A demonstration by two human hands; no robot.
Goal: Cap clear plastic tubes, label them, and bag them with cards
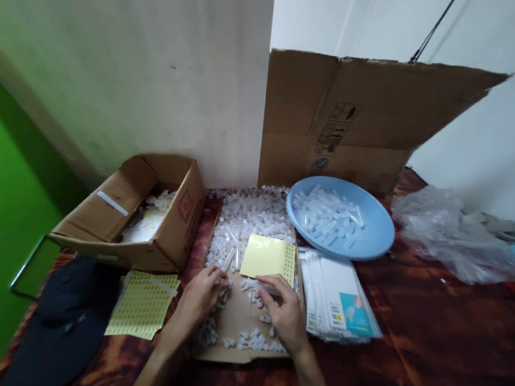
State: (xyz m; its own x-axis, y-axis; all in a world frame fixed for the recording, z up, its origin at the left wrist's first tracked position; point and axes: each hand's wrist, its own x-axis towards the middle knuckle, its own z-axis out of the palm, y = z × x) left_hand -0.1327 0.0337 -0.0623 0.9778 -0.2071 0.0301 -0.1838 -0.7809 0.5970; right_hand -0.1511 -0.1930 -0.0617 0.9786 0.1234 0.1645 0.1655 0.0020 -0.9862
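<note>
Small white plastic pieces [255,339] lie scattered and heaped over a shallow cardboard tray [230,323] in front of me. My left hand [202,292] is at the tray's left side, fingertips pinched together over the pieces; what they hold is too small to make out. On the right, my right hand [286,310] has thumb and fingers closed round a small translucent plastic piece [267,288]. Just beyond both hands, a yellow sticker sheet [266,257] rests on the heap, with small printed labels along its right edge.
A blue basin [381,237] of translucent plastic pieces stands behind right, near stacked white printed packages [330,291]. An open cardboard box [184,220] is at left, with more yellow label sheets [142,305] and a black cap [63,318] before it. Clear plastic bags [458,233] lie far right.
</note>
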